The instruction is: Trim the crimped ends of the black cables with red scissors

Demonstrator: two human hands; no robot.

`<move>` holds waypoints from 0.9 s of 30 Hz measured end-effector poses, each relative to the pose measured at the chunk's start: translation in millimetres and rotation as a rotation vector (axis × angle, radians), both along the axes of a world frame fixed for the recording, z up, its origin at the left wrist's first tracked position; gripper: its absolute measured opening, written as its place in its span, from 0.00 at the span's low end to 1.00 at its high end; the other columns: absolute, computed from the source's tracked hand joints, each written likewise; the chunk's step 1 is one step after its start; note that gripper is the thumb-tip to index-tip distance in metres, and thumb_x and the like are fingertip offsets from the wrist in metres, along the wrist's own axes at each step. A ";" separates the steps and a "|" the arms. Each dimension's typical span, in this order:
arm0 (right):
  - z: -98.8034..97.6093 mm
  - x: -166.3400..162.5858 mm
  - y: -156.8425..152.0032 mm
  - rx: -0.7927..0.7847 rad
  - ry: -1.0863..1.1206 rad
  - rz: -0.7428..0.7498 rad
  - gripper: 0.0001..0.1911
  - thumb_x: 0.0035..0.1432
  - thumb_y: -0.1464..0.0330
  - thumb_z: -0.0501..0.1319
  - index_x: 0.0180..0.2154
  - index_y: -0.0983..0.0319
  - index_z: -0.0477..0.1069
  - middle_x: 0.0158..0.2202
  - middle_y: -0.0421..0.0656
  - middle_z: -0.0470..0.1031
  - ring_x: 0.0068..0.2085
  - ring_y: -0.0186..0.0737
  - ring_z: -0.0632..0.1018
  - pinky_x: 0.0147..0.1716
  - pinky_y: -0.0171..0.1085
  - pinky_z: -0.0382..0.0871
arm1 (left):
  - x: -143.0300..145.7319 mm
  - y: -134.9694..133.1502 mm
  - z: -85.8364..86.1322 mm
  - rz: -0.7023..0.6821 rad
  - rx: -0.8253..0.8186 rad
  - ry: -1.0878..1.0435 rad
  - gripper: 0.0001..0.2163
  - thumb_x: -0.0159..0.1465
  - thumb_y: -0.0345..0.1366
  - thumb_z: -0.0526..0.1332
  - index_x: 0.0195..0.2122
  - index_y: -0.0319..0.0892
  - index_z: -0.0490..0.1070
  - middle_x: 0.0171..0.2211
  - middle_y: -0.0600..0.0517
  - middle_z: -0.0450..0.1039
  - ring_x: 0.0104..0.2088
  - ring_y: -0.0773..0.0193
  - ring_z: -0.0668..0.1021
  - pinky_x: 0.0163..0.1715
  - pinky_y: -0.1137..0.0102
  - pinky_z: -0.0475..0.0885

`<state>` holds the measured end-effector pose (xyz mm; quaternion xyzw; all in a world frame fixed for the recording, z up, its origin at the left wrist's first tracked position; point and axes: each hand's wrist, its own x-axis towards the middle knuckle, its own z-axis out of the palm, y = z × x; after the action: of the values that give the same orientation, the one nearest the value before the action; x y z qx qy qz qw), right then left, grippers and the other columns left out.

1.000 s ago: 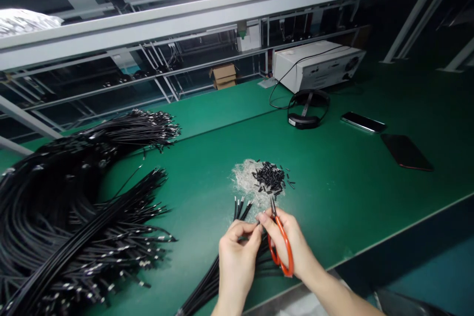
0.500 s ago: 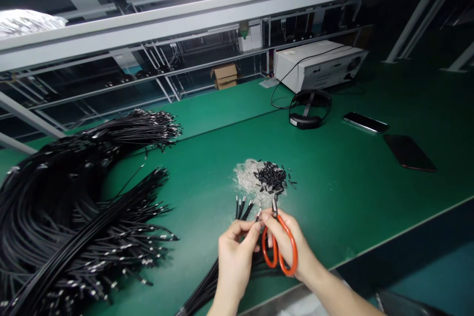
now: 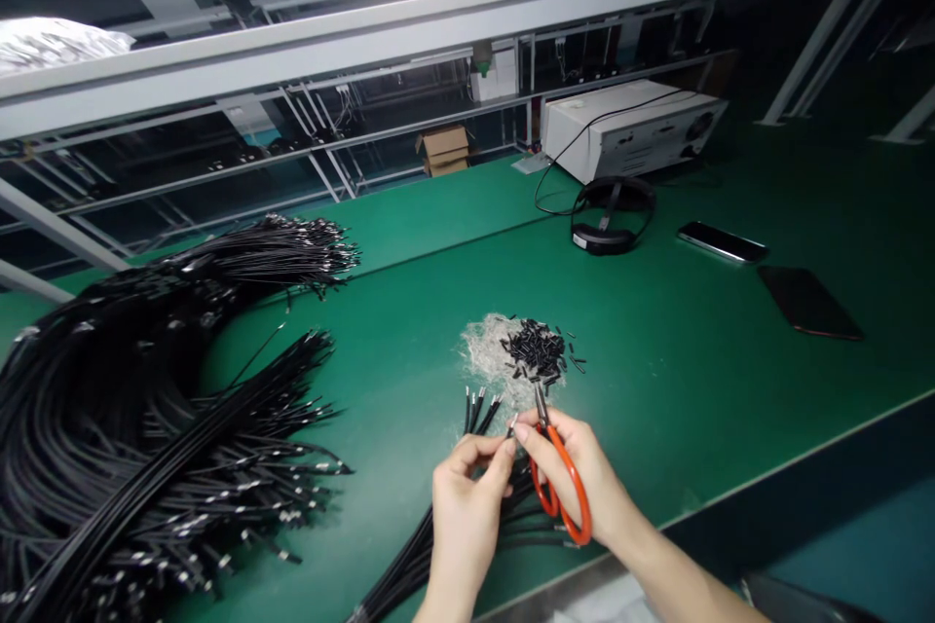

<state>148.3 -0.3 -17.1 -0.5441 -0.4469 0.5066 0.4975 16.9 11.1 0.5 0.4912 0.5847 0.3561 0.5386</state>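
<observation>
1. grip of l hand: thumb + finger clamped on thin black cable, nr its end, prob to steady it.
2. r hand closed round red-handled scissors, blades pointing away, prob to leave fingertips free at cable tip; contact there, can't tell.
3. cable looks slim, dark, w/ pale tip.
4. cable bundle on desk below hands, seemingly for quick reach, nr black bits.
</observation>
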 end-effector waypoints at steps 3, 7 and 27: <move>0.7 6.2 0.6 0.018 -0.100 0.020 0.16 0.60 0.56 0.56 0.36 0.63 0.69 0.19 0.36 0.63 0.20 0.30 0.63 0.20 0.30 0.57 | -0.4 0.2 -0.2 -0.009 0.000 0.015 0.18 0.53 0.48 0.63 0.32 0.35 0.76 0.27 0.52 0.69 0.25 0.74 0.69 0.23 0.79 0.68; 5.3 8.7 1.1 0.146 -0.345 -0.013 0.10 0.62 0.63 0.55 0.33 0.62 0.69 0.28 0.41 0.70 0.29 0.35 0.71 0.30 0.32 0.64 | 0.3 -0.1 -4.1 0.000 0.046 0.065 0.17 0.53 0.46 0.64 0.36 0.36 0.76 0.29 0.50 0.71 0.27 0.73 0.71 0.26 0.80 0.69; -9.2 25.5 -1.0 0.428 -1.397 0.198 0.11 0.55 0.61 0.64 0.33 0.60 0.65 0.33 0.41 0.67 0.32 0.43 0.71 0.34 0.41 0.57 | 2.9 12.2 5.9 -0.009 -0.249 -0.051 0.19 0.49 0.44 0.67 0.34 0.31 0.74 0.22 0.53 0.71 0.20 0.77 0.70 0.18 0.81 0.65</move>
<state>173.7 -1.2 -26.2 -0.5882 -0.7957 -0.0135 0.1440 19.8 23.3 6.4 0.4140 0.6082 0.2906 0.6117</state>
